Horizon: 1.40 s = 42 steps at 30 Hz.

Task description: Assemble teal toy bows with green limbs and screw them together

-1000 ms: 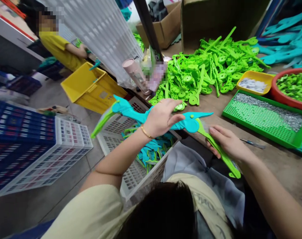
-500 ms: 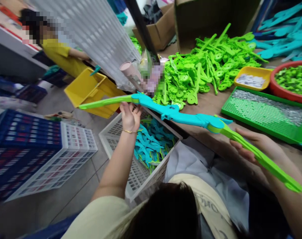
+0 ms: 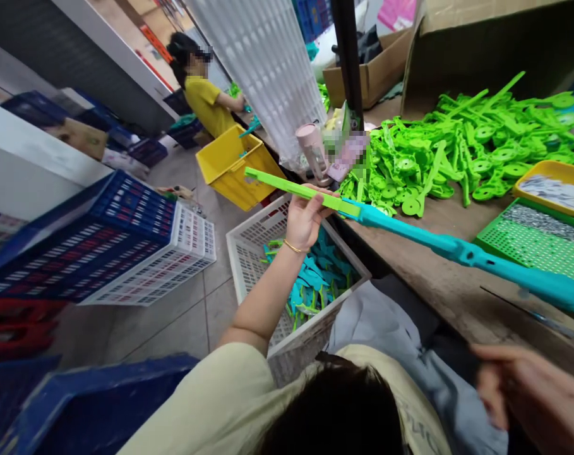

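Observation:
A long jointed plastic piece (image 3: 410, 230), lime green at one end and turquoise along the rest, reaches across the view from centre to right. My left hand (image 3: 308, 218) is closed around its green arm, above a white crate (image 3: 249, 272). Inside that crate lie similar turquoise-and-green pieces (image 3: 315, 278). Low at the right, my right hand (image 3: 528, 385) is apart from the piece. It is blurred, its fingers look loosely spread, and nothing shows in it. The piece's far right end runs to the frame edge.
Lime green parts (image 3: 424, 151) are heaped on the brown table (image 3: 438, 272). A yellow tray (image 3: 547, 180) and a green perforated tray (image 3: 518, 240) hold small parts. A thin dark tool (image 3: 528, 308) lies nearby. Blue crates (image 3: 78, 234) and a yellow bin (image 3: 230, 164) stand left; a co-worker (image 3: 206, 95) sits beyond.
My right hand has let go of the piece and moved down. My left hand now grips the green arm, which it was under with fingers spread. The view has turned left.

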{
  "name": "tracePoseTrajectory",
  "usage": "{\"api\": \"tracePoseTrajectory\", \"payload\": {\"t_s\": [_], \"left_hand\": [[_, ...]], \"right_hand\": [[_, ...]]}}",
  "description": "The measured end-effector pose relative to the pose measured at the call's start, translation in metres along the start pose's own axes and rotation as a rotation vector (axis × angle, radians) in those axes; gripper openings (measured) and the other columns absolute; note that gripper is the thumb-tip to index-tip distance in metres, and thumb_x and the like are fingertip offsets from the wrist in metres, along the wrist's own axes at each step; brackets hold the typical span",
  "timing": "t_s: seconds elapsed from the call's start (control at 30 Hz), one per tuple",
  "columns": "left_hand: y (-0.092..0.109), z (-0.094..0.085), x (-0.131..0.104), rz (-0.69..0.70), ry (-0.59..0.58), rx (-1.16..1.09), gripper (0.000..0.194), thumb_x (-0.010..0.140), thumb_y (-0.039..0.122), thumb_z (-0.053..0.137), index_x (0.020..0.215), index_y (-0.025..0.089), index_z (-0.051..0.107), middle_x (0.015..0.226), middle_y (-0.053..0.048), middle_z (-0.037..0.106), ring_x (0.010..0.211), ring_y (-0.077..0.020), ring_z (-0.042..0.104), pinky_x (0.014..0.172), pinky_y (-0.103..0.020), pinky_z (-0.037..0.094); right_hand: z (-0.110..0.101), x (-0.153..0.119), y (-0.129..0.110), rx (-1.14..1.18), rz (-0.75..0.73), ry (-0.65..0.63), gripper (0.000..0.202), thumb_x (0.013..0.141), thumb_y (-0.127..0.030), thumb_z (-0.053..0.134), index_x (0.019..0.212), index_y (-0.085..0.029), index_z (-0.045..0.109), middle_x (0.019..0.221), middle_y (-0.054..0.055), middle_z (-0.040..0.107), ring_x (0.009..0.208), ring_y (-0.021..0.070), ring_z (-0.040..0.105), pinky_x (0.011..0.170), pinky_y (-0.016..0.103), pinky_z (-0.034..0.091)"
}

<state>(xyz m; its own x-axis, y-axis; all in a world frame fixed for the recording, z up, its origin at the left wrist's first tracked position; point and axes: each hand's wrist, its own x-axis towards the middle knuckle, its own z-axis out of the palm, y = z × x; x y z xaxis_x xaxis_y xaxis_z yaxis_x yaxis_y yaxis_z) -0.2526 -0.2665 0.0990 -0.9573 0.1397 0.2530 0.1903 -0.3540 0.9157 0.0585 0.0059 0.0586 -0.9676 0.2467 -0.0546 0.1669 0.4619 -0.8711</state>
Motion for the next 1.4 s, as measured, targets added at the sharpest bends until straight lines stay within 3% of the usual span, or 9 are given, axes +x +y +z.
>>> {"api": "tracePoseTrajectory", "payload": {"t_s": [0.07, 0.13, 0.27, 0.33, 0.6, 0.7, 0.93, 1.2, 1.4], "left_hand": [[-0.003, 0.014, -0.008, -0.011, -0.026, -0.018, 0.054, 0.06, 0.051, 0.09, 0.09, 0.023, 0.055, 0.083, 0.002, 0.071, 0.103, -0.0237, 0.072, 0.084, -0.036, 0.06], [-0.003, 0.027, -0.018, -0.02, -0.046, -0.038, 0.053, 0.061, 0.047, 0.091, 0.091, 0.023, 0.055, 0.082, 0.003, 0.071, 0.099, -0.0224, 0.073, 0.084, -0.035, 0.06], [-0.001, 0.052, -0.043, -0.047, -0.061, -0.047, 0.05, 0.063, 0.044, 0.091, 0.089, 0.022, 0.055, 0.081, 0.003, 0.072, 0.087, -0.02, 0.075, 0.08, -0.034, 0.06], [0.0, 0.06, -0.055, -0.063, -0.082, -0.03, 0.049, 0.062, 0.045, 0.091, 0.087, 0.021, 0.056, 0.082, 0.003, 0.072, 0.082, -0.0189, 0.074, 0.078, -0.034, 0.06], [-0.013, 0.042, -0.054, 0.035, -0.576, 0.134, 0.037, 0.063, 0.025, 0.092, 0.094, 0.019, 0.071, 0.092, -0.003, 0.073, 0.087, -0.0162, 0.07, 0.082, -0.028, 0.058], [-0.024, 0.037, -0.05, 0.134, -0.606, 0.197, 0.029, 0.065, 0.019, 0.09, 0.089, 0.017, 0.074, 0.087, -0.004, 0.073, 0.084, -0.0155, 0.07, 0.08, -0.027, 0.058], [-0.021, 0.048, -0.047, 0.037, -0.647, 0.241, 0.027, 0.066, 0.024, 0.09, 0.086, 0.016, 0.074, 0.083, -0.003, 0.075, 0.075, -0.0136, 0.071, 0.074, -0.024, 0.059], [-0.013, 0.071, -0.03, -0.203, -0.411, 0.041, 0.05, 0.064, 0.054, 0.087, 0.095, 0.018, 0.07, 0.089, -0.002, 0.076, 0.085, -0.0189, 0.073, 0.079, -0.03, 0.06], [-0.006, 0.074, -0.039, -0.445, -0.703, 0.225, 0.051, 0.065, 0.058, 0.084, 0.079, 0.012, 0.067, 0.072, -0.003, 0.071, 0.065, -0.0155, 0.068, 0.064, -0.026, 0.057]], "right_hand": [[0.011, 0.003, -0.028, 0.045, -0.016, -0.233, 0.031, 0.09, -0.053, 0.051, 0.104, -0.038, 0.073, 0.083, 0.005, 0.075, 0.064, 0.0221, 0.072, 0.055, 0.031, 0.061], [0.021, 0.017, -0.057, -0.004, -0.137, -0.305, 0.029, 0.09, -0.052, 0.056, 0.098, -0.032, 0.075, 0.088, 0.003, 0.077, 0.071, 0.0192, 0.073, 0.06, 0.026, 0.061], [0.044, 0.062, -0.101, -0.373, -0.539, 0.283, 0.026, 0.095, -0.036, 0.054, 0.108, -0.02, 0.069, 0.101, 0.01, 0.075, 0.091, 0.0213, 0.072, 0.082, 0.033, 0.058], [0.056, 0.086, -0.113, -0.585, -0.628, 0.43, 0.037, 0.093, -0.036, 0.058, 0.122, -0.014, 0.063, 0.116, 0.017, 0.07, 0.107, 0.0275, 0.066, 0.094, 0.043, 0.051], [0.08, 0.12, -0.101, -0.763, -0.564, 0.248, 0.027, 0.097, -0.032, 0.049, 0.104, -0.015, 0.068, 0.097, 0.007, 0.073, 0.083, 0.0194, 0.062, 0.075, 0.034, 0.034], [0.083, 0.12, -0.093, -0.739, -0.572, 0.27, 0.026, 0.095, -0.032, 0.051, 0.1, -0.014, 0.069, 0.092, 0.007, 0.074, 0.079, 0.0188, 0.062, 0.072, 0.034, 0.033], [0.055, 0.118, -0.086, -0.826, -0.601, 0.148, 0.036, 0.094, -0.041, 0.055, 0.113, -0.012, 0.064, 0.101, 0.011, 0.074, 0.083, 0.0224, 0.066, 0.071, 0.033, 0.036], [0.003, 0.107, -0.095, -0.979, -0.431, 0.126, 0.067, 0.089, -0.076, 0.036, 0.111, -0.019, 0.064, 0.08, 0.009, 0.068, 0.06, 0.0189, 0.057, 0.05, 0.029, 0.014], [0.0, 0.112, -0.091, -0.905, -0.347, 0.12, 0.068, 0.09, -0.075, 0.032, 0.119, -0.022, 0.064, 0.088, 0.01, 0.071, 0.056, 0.0189, 0.056, 0.049, 0.028, 0.02]]}}
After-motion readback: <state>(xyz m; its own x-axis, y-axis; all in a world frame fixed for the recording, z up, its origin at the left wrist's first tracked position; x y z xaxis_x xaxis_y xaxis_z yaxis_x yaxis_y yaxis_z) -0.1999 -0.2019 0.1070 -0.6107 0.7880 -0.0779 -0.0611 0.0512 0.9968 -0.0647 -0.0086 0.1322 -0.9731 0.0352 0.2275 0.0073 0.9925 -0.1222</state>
